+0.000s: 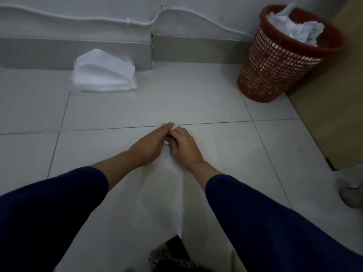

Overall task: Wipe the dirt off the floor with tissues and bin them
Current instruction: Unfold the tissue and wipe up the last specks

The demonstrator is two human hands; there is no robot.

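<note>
My left hand [149, 146] and my right hand [184, 146] meet low over the white tiled floor [216, 154], at the top end of a thin white tissue [167, 193]. The tissue stretches back from them between my forearms. The right fingers are curled on it. The left fingers are straight and pressed against the right hand, with a bit of tissue showing between the hands. Small dark specks [162, 165] lie by the tissue. A stack of clean tissues [104, 73] sits against the skirting at the far left. The red mesh bin [275, 71] at the far right holds crumpled tissues [296, 26].
A wooden cabinet side [334, 95] stands to the right of the bin. Another person's light shoe [351, 195] is at the right edge. My patterned shoe [172, 256] is at the bottom. A white cable [127, 21] runs along the wall.
</note>
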